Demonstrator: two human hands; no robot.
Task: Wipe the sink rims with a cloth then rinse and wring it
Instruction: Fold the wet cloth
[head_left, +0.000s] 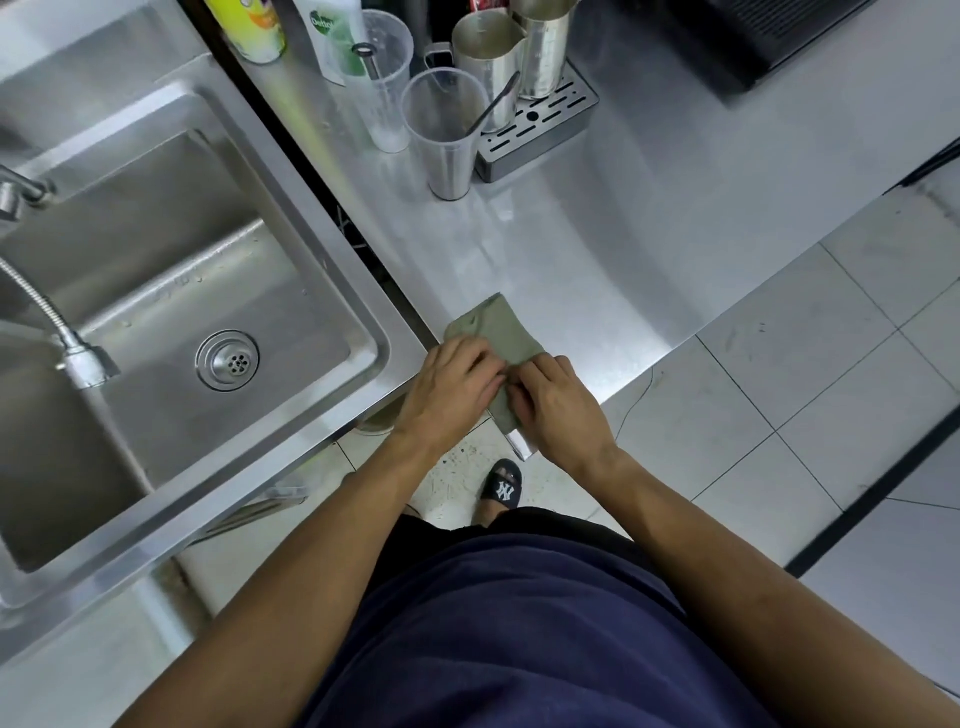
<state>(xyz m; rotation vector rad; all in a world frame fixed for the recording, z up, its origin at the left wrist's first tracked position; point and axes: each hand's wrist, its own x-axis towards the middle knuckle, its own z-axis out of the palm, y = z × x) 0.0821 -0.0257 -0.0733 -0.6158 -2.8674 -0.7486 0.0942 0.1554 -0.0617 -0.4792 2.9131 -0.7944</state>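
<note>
**Both hands on the cloth at the counter's near corner**

The folded grey-green cloth (493, 338) lies on the steel counter (649, 234), at its near corner beside the steel sink (363, 291). The left hand (452, 387) and right hand (558, 402) pinch its near end with curled fingers.

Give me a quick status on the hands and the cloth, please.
Left hand and right hand both on the cloth, fingers curled, pinching it. Cloth folded on the counter corner, beside the sink. Nothing in the way.
</note>
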